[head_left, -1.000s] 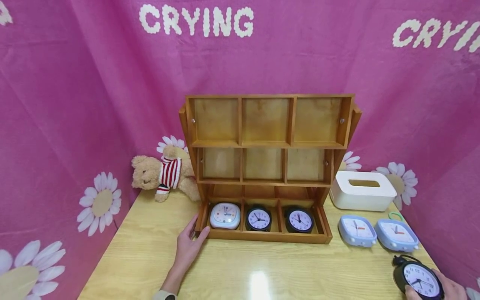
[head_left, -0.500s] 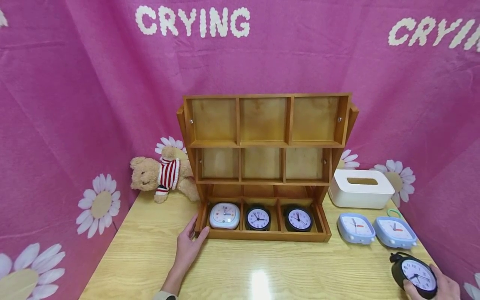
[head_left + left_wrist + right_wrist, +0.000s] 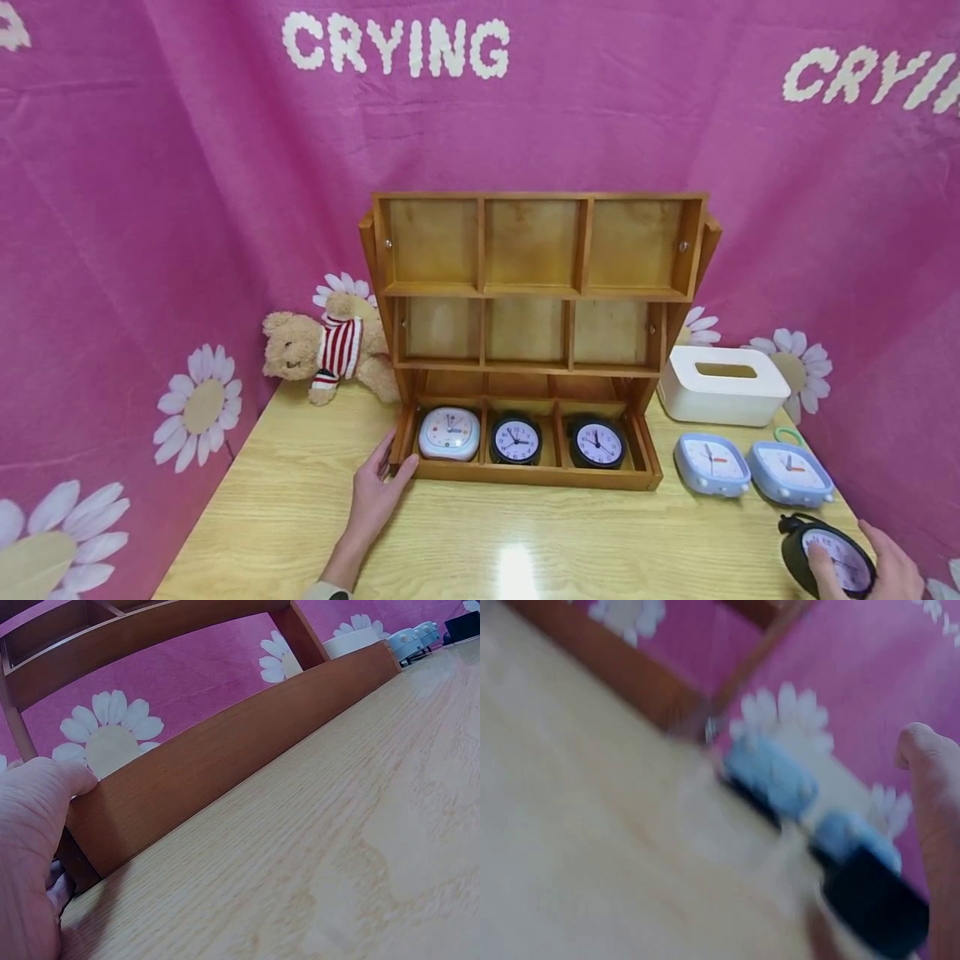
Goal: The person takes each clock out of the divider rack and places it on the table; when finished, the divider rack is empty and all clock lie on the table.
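Observation:
My left hand holds the front left corner of a tiered wooden shelf; in the left wrist view its thumb lies over the board's top edge. At the lower right, my right hand is spread around a black round alarm clock on the table. Its thumb crosses the clock face while the other fingers stand off the far side. The right wrist view is blurred, with a raised finger apart from the dark clock. The bottom tier holds a pale blue-and-white clock and two black round clocks.
Two light-blue square clocks lie right of the shelf, a green ring behind one. Behind them stands a white tissue box. A teddy bear lies left of the shelf. Pink curtain surrounds the table.
My right hand has loosened from the black clock: its fingers have lifted off the side and its thumb has moved over the face. The left hand stays on the shelf corner.

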Action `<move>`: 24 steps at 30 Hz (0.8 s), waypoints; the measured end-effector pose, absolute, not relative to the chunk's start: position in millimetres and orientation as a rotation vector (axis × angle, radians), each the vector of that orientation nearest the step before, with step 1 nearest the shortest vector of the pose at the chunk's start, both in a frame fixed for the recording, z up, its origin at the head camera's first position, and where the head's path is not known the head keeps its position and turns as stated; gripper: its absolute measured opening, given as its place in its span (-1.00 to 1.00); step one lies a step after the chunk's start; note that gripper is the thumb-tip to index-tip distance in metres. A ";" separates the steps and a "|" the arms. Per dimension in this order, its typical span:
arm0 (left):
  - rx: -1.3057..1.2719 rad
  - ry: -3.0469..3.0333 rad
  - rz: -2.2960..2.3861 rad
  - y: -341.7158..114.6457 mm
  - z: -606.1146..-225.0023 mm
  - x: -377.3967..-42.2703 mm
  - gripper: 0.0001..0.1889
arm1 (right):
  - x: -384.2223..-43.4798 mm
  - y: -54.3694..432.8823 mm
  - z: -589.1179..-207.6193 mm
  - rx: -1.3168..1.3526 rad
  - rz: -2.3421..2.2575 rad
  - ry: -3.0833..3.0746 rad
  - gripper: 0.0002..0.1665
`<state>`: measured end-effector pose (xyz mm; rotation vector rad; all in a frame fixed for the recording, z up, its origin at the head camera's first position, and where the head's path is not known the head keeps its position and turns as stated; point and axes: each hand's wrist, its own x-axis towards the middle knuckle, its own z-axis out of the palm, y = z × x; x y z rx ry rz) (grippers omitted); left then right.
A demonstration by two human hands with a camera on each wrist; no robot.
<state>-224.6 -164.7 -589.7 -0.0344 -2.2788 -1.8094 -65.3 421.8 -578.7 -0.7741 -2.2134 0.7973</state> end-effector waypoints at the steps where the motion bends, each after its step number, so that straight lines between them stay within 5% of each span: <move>1: -0.032 -2.283 -1.804 -165.1 -589.4 -224.0 -0.30 | -67.7 412.0 -571.2 -0.766 0.849 -2.179 -0.19; 10: -0.045 -2.266 -1.819 -164.5 -588.5 -224.7 -0.31 | -105.9 359.5 -536.8 -0.149 1.107 -2.012 -0.21; 24: -0.062 -2.253 -1.825 -164.0 -588.7 -224.1 -0.31 | -142.9 312.9 -542.1 0.151 1.365 -2.144 -0.07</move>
